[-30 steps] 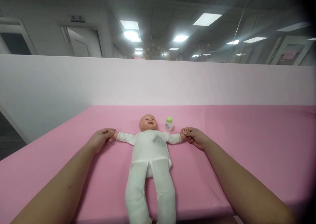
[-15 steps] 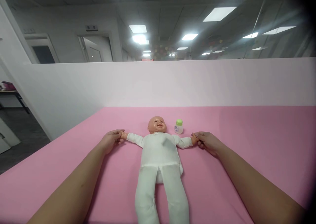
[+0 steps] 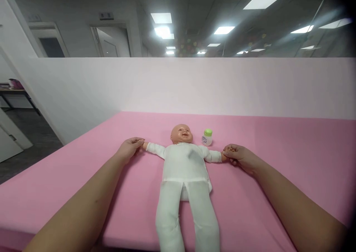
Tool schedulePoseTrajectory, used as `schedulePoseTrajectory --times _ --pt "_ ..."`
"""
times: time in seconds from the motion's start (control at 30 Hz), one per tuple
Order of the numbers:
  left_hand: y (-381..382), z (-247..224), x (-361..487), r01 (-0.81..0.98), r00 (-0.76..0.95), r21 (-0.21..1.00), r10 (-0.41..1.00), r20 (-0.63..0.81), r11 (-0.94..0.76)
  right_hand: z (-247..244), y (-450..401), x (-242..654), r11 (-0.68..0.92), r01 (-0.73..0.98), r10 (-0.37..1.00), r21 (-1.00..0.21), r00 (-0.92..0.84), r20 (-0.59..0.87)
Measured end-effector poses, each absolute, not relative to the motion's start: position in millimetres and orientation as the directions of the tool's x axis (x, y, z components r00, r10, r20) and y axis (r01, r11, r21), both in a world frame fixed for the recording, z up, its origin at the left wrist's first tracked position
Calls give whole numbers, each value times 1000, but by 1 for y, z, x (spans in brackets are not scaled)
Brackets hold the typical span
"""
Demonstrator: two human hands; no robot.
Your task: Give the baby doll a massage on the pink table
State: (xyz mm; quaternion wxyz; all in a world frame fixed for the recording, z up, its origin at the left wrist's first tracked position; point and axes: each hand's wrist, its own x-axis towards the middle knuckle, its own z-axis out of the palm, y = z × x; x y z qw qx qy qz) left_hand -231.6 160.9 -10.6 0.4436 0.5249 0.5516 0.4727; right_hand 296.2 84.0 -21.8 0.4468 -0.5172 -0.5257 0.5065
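Observation:
A baby doll [image 3: 185, 163] with a white cloth body lies on its back on the pink table surface [image 3: 133, 204], both its arms stretched out sideways. My left hand [image 3: 130, 149] is closed around the doll's hand on the left of the view. On the other side, my right hand [image 3: 241, 158] grips the doll's other hand between thumb and fingers. A small clear jar [image 3: 207, 139] with a green lid stands upright beside the doll's head, touched by neither hand. The lower ends of the doll's legs fall outside the view.
Behind the pink surface rises a white partition [image 3: 194, 85], with glass above it. At the far left stands a table [image 3: 13, 91] with a pink item on it, beyond the partition. A door [image 3: 108, 46] shows in the background.
The view has tilted down and shifted slightly left, so everything appears higher and a little to the right. Both hands still hold the doll's hands, and the arms remain outstretched.

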Motion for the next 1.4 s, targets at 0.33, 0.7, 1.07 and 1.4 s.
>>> schedulePoseTrajectory --times 0.33,0.7,1.07,1.4 --pt "165 -11 -231 45 -92 998 995 -44 49 -33 91 301 -84 72 996 -994 25 -82" --pt "160 -14 -235 58 -8 998 999 31 -31 -29 85 313 -140 -71 969 -988 -215 -122" --pt "161 -10 -228 75 -99 997 995 16 -9 -26 85 299 -61 80 994 -995 -81 -67" --pt "159 -6 -227 63 -143 996 988 -58 68 -33 95 300 -45 -81 995 -996 84 -52"
